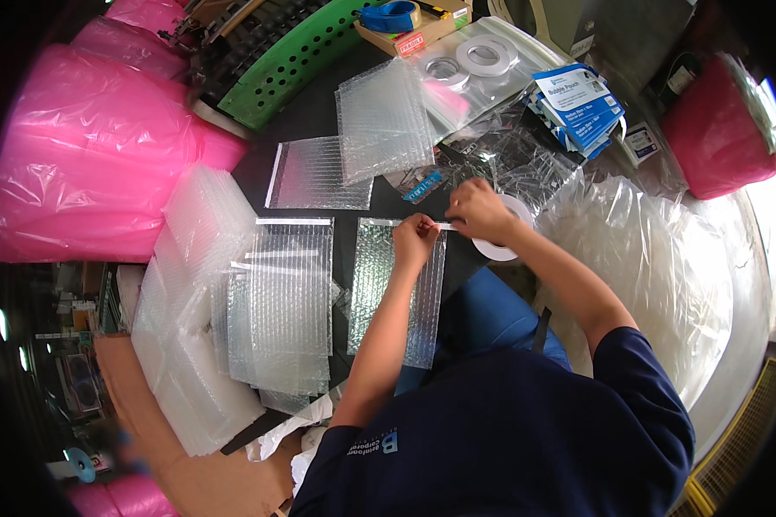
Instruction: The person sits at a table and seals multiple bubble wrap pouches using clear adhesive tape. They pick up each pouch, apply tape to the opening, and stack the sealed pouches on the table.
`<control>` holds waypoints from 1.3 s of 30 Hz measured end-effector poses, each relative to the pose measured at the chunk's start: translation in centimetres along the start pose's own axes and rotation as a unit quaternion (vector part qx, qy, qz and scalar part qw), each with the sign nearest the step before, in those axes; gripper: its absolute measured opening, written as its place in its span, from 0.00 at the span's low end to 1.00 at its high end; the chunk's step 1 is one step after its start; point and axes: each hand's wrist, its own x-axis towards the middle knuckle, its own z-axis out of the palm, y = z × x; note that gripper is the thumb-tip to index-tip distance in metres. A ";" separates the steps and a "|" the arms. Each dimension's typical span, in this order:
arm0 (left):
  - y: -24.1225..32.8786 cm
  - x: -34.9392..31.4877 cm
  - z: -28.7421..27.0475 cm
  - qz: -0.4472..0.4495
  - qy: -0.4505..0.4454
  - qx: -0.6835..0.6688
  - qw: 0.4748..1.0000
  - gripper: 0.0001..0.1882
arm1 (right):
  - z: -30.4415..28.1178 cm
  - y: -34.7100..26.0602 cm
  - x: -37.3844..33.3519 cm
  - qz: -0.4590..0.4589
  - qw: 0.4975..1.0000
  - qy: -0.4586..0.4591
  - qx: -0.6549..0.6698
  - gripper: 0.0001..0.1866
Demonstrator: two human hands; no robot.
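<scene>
A dark table (343, 241) carries a pile of bubble bags (289, 302) toward 9 o'clock of a single bubble bag (375, 276) in front of the person. That bag's long axis runs roughly from 12 to 6, its body stretching toward 6 and 7 from the left fingers. A roll of tape (494, 251) lies just off the bag's 3 o'clock side, partly hidden under the right arm and nearer the right hand (483, 211). The key relation seems to be the white strip (375, 221), running 9 to 3 across the bag's short 12 o'clock edge. The left hand (416, 237), nearer the bag, has its fingers narrow, apparently pinching the strip; the right fingers curl near its 3 o'clock end, their grip unclear.
</scene>
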 end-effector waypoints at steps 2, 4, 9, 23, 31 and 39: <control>0.2 0.1 -0.1 -0.002 -0.005 0.017 1.000 0.09 | 1.8 -1.5 -0.5 -0.020 0.997 0.017 -0.066 0.08; 0.2 0.4 0.0 -0.012 -0.011 0.018 1.000 0.09 | 2.8 -1.8 -1.0 -0.012 0.997 0.033 -0.063 0.07; 0.3 0.7 -0.1 -0.024 -0.022 0.046 0.998 0.10 | 4.0 -1.5 -1.2 -0.036 0.997 0.039 -0.063 0.05; 2.8 -5.6 -1.6 -0.067 -0.049 0.221 0.972 0.51 | 4.5 0.5 0.1 0.074 0.964 0.080 0.244 0.08; 7.6 -13.6 -10.1 -0.020 -0.067 0.217 0.974 0.44 | 2.8 -1.3 4.4 0.131 0.935 0.243 0.223 0.10; 13.2 -11.4 -23.5 0.034 0.232 0.280 0.931 0.37 | 1.0 2.6 13.4 0.500 0.850 0.027 0.163 0.24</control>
